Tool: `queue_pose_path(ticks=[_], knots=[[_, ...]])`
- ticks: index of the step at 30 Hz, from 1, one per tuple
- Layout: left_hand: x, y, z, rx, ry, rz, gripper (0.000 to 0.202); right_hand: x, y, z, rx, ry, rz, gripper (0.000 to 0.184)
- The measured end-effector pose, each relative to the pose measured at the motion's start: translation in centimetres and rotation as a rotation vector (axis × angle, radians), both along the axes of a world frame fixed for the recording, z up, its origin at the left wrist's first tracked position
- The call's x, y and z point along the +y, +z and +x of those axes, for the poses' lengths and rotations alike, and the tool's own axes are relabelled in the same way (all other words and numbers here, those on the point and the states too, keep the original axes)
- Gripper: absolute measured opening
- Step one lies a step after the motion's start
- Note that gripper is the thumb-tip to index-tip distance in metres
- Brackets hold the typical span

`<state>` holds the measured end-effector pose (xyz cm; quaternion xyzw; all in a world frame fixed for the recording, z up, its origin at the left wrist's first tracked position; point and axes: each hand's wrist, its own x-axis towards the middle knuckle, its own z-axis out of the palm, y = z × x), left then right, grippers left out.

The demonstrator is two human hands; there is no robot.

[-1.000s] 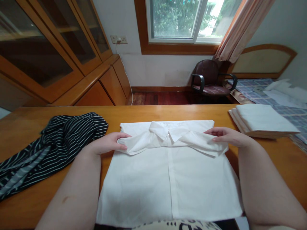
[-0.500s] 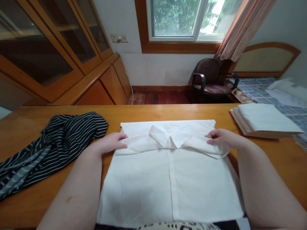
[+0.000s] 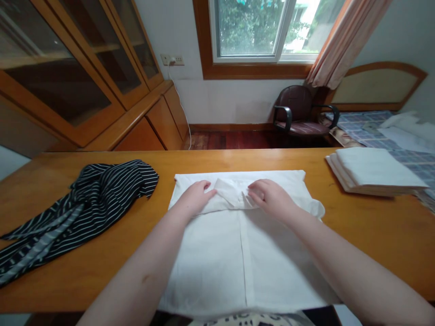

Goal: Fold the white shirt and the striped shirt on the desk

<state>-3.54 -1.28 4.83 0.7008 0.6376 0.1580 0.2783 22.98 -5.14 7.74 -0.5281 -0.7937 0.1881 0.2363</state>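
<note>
A white shirt (image 3: 244,253) lies flat and partly folded on the wooden table (image 3: 374,226), collar at the far end. My left hand (image 3: 193,198) rests open, palm down, on the folded cloth just left of the collar (image 3: 231,190). My right hand (image 3: 272,197) lies on the cloth just right of the collar, fingers loosely curled and pressing down. Both hands sit close together either side of the collar. The shirt's near edge hangs over the table's front edge.
A black-and-white striped garment (image 3: 78,203) lies crumpled on the left of the table. A stack of folded white cloth (image 3: 372,174) sits at the far right. Beyond the table are a wooden cabinet (image 3: 84,77), a dark armchair (image 3: 299,113) and a bed (image 3: 390,131).
Both hands left the outer ends of the folded sleeve band and moved inward to the collar. The band now lies flat on the shirt.
</note>
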Motion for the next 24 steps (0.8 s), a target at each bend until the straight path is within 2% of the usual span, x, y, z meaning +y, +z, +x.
queue_pose_path(ticks=[2, 4, 7, 10, 16, 18, 21, 24], knots=[[-0.2, -1.4, 0.8, -0.029, 0.028, 0.056, 0.045, 0.0, -1.2, -2.2, 0.045, 0.030, -0.007, 0.023], [-0.5, -2.4, 1.0, -0.052, 0.034, 0.110, 0.041, 0.2, -2.7, -3.6, 0.078, -0.020, -0.038, 0.026], [-0.6, -2.9, 0.9, -0.052, -0.007, 0.177, 0.035, 0.6, -4.7, -4.5, 0.054, -0.100, -0.058, 0.025], [-0.4, -2.8, 0.8, -0.038, -0.059, 0.242, 0.028, 0.8, -5.8, -4.5, 0.005, -0.121, -0.033, 0.024], [-0.1, -2.8, 1.2, -0.127, -0.194, 0.326, 0.028, 0.9, -5.9, -4.3, 0.110, -0.133, 0.006, 0.027], [-0.1, -2.8, 1.4, -0.170, -0.204, 0.331, 0.026, 0.8, -5.9, -4.2, 0.150, -0.120, 0.044, 0.025], [-0.4, -2.6, 1.7, -0.215, -0.194, 0.342, 0.021, 0.4, -5.7, -4.0, 0.150, -0.066, 0.142, 0.027], [-0.9, -2.0, 1.8, -0.212, -0.243, 0.372, 0.016, 0.0, -5.4, -3.9, 0.122, 0.023, 0.169, 0.038]])
